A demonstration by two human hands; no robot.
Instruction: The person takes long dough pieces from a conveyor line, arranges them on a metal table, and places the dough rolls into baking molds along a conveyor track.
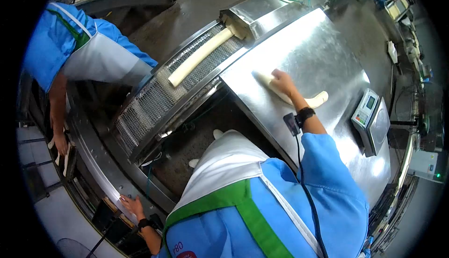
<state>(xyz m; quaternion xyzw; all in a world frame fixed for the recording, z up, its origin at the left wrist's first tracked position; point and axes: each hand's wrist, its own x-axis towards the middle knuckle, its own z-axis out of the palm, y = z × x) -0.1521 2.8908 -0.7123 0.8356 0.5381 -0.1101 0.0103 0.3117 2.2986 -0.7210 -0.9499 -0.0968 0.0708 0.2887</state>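
A pale, long dough strip (319, 100) lies across the steel table (304, 43), with its near right end bent upward. My right hand (283, 85) is over the middle of this strip, fingers curled around it and partly hidden. To the lower left, my left hand (133, 206) rests with its fingers spread on the metal rim (100, 174) of the curved frame, holding nothing. Another thick dough strip (201, 57) lies on the wire mesh conveyor (147, 103), its far end at the opening of a steel housing (271, 12).
A digital scale (369, 113) stands at the table's right side. On the left, a co-worker in a blue shirt and white apron (105, 59) reaches down to pale strips (67, 157). A black cable (306, 188) runs from my right wrist along my sleeve.
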